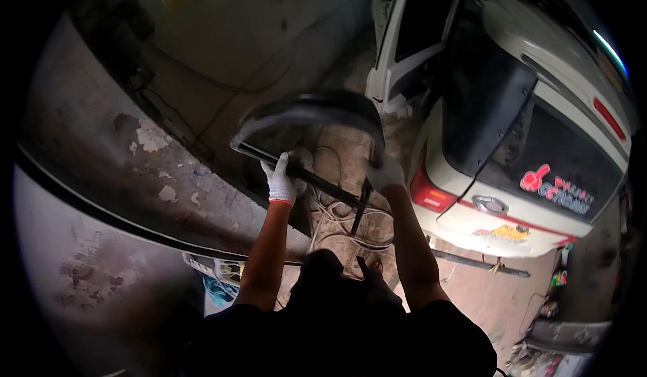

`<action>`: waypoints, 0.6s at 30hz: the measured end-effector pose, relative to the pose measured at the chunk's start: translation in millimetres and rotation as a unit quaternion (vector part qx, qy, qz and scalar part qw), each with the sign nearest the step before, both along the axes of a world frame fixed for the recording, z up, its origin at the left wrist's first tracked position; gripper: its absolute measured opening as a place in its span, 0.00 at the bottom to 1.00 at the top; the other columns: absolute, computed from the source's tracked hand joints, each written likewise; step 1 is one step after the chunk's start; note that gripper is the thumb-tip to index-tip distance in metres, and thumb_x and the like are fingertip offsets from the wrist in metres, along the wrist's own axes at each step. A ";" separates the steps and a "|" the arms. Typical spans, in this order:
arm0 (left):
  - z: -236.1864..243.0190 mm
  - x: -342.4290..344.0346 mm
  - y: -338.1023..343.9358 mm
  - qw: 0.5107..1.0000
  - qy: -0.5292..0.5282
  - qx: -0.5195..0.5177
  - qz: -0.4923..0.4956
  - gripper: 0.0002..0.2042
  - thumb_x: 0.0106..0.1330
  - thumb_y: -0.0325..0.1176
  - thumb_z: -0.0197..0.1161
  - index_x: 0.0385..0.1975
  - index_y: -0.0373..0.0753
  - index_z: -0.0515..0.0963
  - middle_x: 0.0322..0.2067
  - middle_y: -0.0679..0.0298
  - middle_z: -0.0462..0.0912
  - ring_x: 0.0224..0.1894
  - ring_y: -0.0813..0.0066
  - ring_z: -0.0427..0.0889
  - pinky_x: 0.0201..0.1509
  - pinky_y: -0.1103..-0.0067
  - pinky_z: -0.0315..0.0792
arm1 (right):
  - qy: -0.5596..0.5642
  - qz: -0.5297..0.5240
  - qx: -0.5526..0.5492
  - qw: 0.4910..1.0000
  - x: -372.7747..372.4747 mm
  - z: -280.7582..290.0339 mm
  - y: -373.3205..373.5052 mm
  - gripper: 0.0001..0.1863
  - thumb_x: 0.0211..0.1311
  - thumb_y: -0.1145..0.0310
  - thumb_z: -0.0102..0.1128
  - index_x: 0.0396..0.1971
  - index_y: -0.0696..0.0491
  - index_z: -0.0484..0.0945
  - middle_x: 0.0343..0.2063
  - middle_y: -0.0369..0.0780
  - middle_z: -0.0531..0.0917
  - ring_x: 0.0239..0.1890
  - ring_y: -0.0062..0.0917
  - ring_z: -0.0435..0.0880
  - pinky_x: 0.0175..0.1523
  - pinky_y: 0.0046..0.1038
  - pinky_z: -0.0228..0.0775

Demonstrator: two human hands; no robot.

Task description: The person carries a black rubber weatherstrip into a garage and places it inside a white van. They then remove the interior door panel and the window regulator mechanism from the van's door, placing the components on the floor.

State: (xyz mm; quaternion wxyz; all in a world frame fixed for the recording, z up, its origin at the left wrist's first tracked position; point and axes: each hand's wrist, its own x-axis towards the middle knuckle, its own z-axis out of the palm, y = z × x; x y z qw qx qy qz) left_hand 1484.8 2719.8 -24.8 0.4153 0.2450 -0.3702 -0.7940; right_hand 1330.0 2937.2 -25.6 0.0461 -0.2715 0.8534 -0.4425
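In front of me I hold up a large black arched frame [311, 102], a curved band joined to a straight bar; its exact kind does not show. Its upper curve is smeared by motion. My left hand [280, 183], in a white glove with an orange cuff, is closed around the straight bar. My right hand [385, 173], also in a pale glove, grips the right side of the frame, where the curve comes down; its fingers are blurred. From the bar's lower right end a short black piece [358, 216] points downward.
A pale van [465, 222] with a red tail light stands to the right, its side door [404, 47] swung open. Coiled hose or cable [371, 242] lies on the floor below. A wall with peeling paint [162, 168] runs along the left. Clutter [539, 350] sits at lower right.
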 end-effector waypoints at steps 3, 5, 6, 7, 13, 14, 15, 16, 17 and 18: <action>-27.4 -53.6 -7.3 0.996 0.010 -0.090 0.023 0.29 0.66 0.27 0.60 0.64 0.48 0.54 0.46 0.56 0.80 0.45 0.63 0.81 0.50 0.63 0.76 | -0.118 0.079 -0.116 0.983 -61.0 -8.7 -99.7 0.25 0.55 0.46 0.64 0.29 0.57 0.83 0.29 0.49 0.85 0.38 0.46 0.84 0.41 0.42 0.74; -70.9 -79.5 -16.3 0.991 -0.002 -0.132 0.021 0.30 0.66 0.23 0.59 0.66 0.45 0.55 0.46 0.56 0.79 0.44 0.68 0.81 0.50 0.73 0.77 | -0.132 0.123 -0.052 0.982 -61.6 35.0 -154.8 0.26 0.55 0.44 0.64 0.35 0.55 0.83 0.28 0.48 0.85 0.34 0.44 0.85 0.39 0.41 0.75; -88.3 -93.4 -28.7 0.982 -0.037 -0.186 -0.012 0.34 0.63 0.23 0.62 0.68 0.44 0.54 0.45 0.60 0.78 0.44 0.72 0.79 0.48 0.75 0.76 | -0.106 0.136 -0.047 0.984 -63.6 52.7 -178.7 0.26 0.55 0.44 0.64 0.38 0.54 0.82 0.29 0.48 0.85 0.34 0.44 0.85 0.39 0.41 0.75; -105.1 -110.6 -42.5 0.968 -0.068 -0.237 -0.047 0.38 0.61 0.23 0.65 0.69 0.42 0.53 0.44 0.63 0.76 0.43 0.76 0.78 0.46 0.76 0.76 | -0.077 0.146 -0.040 0.985 -70.6 63.1 -201.8 0.27 0.55 0.44 0.65 0.40 0.53 0.81 0.29 0.48 0.85 0.34 0.44 0.86 0.39 0.40 0.76; -96.1 -240.1 -139.0 0.978 -0.045 -0.151 -0.137 0.31 0.61 0.31 0.68 0.64 0.43 0.61 0.28 0.68 0.78 0.19 0.86 0.71 0.20 0.84 0.65 | -0.085 0.088 0.021 0.992 -196.6 22.1 -349.1 0.23 0.58 0.46 0.63 0.40 0.52 0.81 0.34 0.49 0.85 0.42 0.45 0.83 0.45 0.40 0.75; -90.0 -256.0 -162.8 0.980 -0.064 -0.115 -0.148 0.29 0.61 0.30 0.68 0.62 0.43 0.64 0.27 0.69 0.78 0.19 0.86 0.71 0.19 0.84 0.65 | -0.083 0.086 0.018 0.993 -217.5 18.2 -374.4 0.23 0.58 0.47 0.63 0.41 0.52 0.81 0.34 0.49 0.84 0.42 0.44 0.84 0.45 0.39 0.75; -82.6 -272.4 -190.4 0.981 -0.083 -0.078 -0.160 0.27 0.62 0.30 0.67 0.61 0.42 0.66 0.26 0.69 0.78 0.19 0.86 0.71 0.19 0.85 0.64 | -0.081 0.084 0.015 0.993 -237.3 14.1 -399.0 0.23 0.58 0.48 0.63 0.41 0.53 0.81 0.34 0.49 0.84 0.41 0.44 0.84 0.45 0.38 0.75; -83.9 -290.1 -224.8 0.974 -0.064 -0.111 -0.185 0.25 0.63 0.29 0.65 0.61 0.42 0.67 0.26 0.70 0.78 0.19 0.86 0.71 0.19 0.85 0.63 | -0.077 0.091 0.024 0.993 -259.0 10.1 -420.5 0.23 0.58 0.48 0.63 0.42 0.53 0.80 0.34 0.49 0.84 0.41 0.43 0.84 0.44 0.37 0.75; -90.4 -307.6 -251.4 0.966 -0.050 -0.140 -0.213 0.24 0.63 0.28 0.64 0.60 0.42 0.69 0.26 0.70 0.77 0.19 0.86 0.71 0.19 0.85 0.62 | -0.098 0.085 -0.016 0.991 -284.5 2.4 -434.0 0.22 0.59 0.50 0.64 0.40 0.54 0.80 0.31 0.46 0.84 0.38 0.37 0.83 0.42 0.34 0.74; -97.9 -324.2 -277.5 0.963 -0.052 -0.177 -0.197 0.24 0.64 0.27 0.63 0.61 0.43 0.68 0.27 0.69 0.78 0.21 0.86 0.72 0.20 0.85 0.63 | -0.130 0.079 -0.062 0.986 -299.6 -9.1 -452.3 0.21 0.59 0.51 0.65 0.38 0.55 0.80 0.29 0.43 0.83 0.35 0.31 0.82 0.40 0.31 0.74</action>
